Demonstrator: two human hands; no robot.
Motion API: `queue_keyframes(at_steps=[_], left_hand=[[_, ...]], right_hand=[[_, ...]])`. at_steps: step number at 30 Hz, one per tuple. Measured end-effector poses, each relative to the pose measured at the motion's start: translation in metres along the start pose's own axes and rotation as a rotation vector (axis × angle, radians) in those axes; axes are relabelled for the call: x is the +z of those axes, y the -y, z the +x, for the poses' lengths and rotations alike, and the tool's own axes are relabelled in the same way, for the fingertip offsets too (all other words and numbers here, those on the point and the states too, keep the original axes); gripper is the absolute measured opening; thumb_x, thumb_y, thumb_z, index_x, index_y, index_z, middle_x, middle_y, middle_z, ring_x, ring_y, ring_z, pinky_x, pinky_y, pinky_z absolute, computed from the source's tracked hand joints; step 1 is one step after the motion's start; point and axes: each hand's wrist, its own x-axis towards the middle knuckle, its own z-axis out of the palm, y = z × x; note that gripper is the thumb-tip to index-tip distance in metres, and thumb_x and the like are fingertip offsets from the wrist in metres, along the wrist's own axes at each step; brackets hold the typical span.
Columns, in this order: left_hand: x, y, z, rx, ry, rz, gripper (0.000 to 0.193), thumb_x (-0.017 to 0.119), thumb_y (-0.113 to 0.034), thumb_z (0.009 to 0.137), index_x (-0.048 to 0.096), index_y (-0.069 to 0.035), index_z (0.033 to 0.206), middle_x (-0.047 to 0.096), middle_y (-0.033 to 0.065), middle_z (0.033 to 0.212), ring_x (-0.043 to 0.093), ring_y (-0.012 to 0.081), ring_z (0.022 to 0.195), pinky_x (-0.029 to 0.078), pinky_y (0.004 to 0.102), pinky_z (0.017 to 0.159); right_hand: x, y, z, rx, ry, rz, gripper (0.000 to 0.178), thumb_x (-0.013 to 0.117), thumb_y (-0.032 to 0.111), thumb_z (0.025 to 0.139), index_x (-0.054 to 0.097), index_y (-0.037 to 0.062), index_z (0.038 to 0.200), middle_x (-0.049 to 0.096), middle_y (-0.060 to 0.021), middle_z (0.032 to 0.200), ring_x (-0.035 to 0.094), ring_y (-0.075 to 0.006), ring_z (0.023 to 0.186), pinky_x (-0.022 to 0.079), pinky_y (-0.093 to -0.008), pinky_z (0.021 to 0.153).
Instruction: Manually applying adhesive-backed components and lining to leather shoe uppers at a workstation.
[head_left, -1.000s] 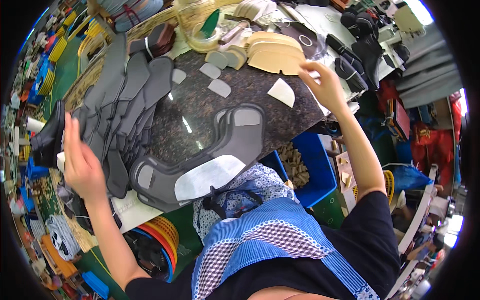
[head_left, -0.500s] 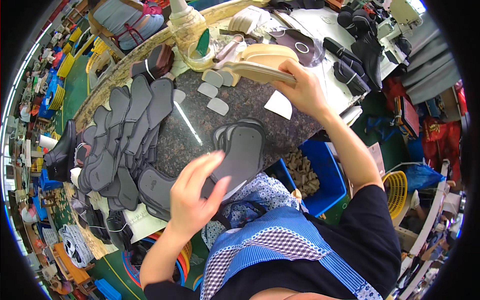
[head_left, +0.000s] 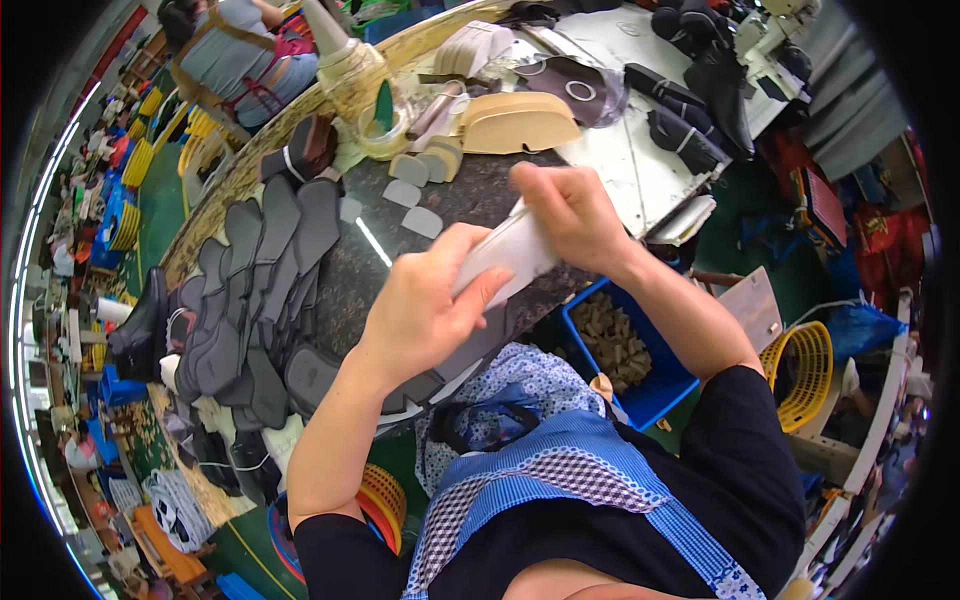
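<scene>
Over the near part of the dark speckled tabletop (head_left: 350, 270), a pale stack of thin pieces (head_left: 510, 255) is held slantwise between my hands, slightly blurred. My left hand (head_left: 420, 310) closes on its lower left end, thumb along the near face. My right hand (head_left: 585, 220) grips the upper right end with fingers curled over it. Partly hidden beneath my left hand and forearm lie dark grey insoles (head_left: 470, 350). Beyond my hands sits a tan stack of curved pieces (head_left: 520, 122). Small grey half-round pieces (head_left: 404, 193) are scattered to its left.
Many dark grey insoles (head_left: 240, 290) overlap in a heap at left. A glue-stained pot (head_left: 385, 135) with a green-tipped tool stands at the back. At right, a blue bin (head_left: 655, 400) of brown scraps sits below the table edge. Another person (head_left: 235, 65) is at far left.
My right hand has brought the stack down and toward me from the back of the table. My left hand, open before, has moved up and now grips its other end.
</scene>
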Motion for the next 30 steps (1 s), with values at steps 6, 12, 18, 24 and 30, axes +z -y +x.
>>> queue_keyframes(at_steps=[6,12,18,24,30], left_hand=[[-0.007,0.041,0.021,0.023,-0.167,-0.283,0.040,0.083,-0.035,0.084,0.057,-0.008,0.069,0.059,-0.0029,0.065,0.056,0.0036,0.056,0.042,0.0205,0.048],[-0.011,0.015,0.042,-0.010,-0.325,0.974,0.038,0.079,-0.040,0.083,0.065,-0.006,0.082,0.069,0.0179,0.077,0.067,0.0387,0.068,0.052,0.0458,0.062],[0.003,0.043,-0.053,0.476,-0.152,0.719,0.058,0.081,-0.031,0.081,0.060,-0.003,0.127,0.062,0.0168,0.130,0.060,0.0366,0.121,0.046,0.0473,0.103],[0.059,0.073,-0.125,0.159,0.058,0.909,0.094,0.078,-0.042,0.082,0.035,0.004,0.151,0.040,0.0237,0.154,0.037,0.0381,0.144,0.025,0.0523,0.120],[0.026,0.007,-0.057,-0.047,-0.440,-0.361,0.060,0.079,-0.018,0.087,0.049,0.003,0.135,0.055,0.0164,0.141,0.057,0.0240,0.124,0.052,0.0396,0.095]], right_hand=[[0.040,0.029,-0.012,0.810,0.222,1.370,0.051,0.049,0.058,0.101,0.068,0.0105,0.098,0.068,-0.0051,0.074,0.060,-0.0143,0.052,0.047,-0.0246,0.045],[0.001,-0.010,-0.008,-0.038,-0.043,-0.140,0.036,0.072,0.033,0.091,0.068,0.0009,0.107,0.072,-0.0090,0.090,0.069,-0.0196,0.074,0.055,-0.0341,0.069],[-0.034,-0.114,-0.008,0.081,-0.238,-0.429,0.030,0.078,0.032,0.085,0.074,0.0079,0.103,0.071,-0.0115,0.093,0.065,-0.0311,0.083,0.051,-0.0427,0.080],[-0.038,-0.096,-0.002,-0.089,-0.383,-0.451,0.027,0.073,0.030,0.092,0.074,0.0032,0.097,0.071,-0.0085,0.089,0.066,-0.0182,0.078,0.050,-0.0339,0.070],[0.003,0.006,-0.052,-0.038,-0.133,0.204,0.018,0.066,0.019,0.098,0.070,0.0020,0.094,0.069,-0.0016,0.081,0.063,-0.0117,0.076,0.051,-0.0322,0.068]])
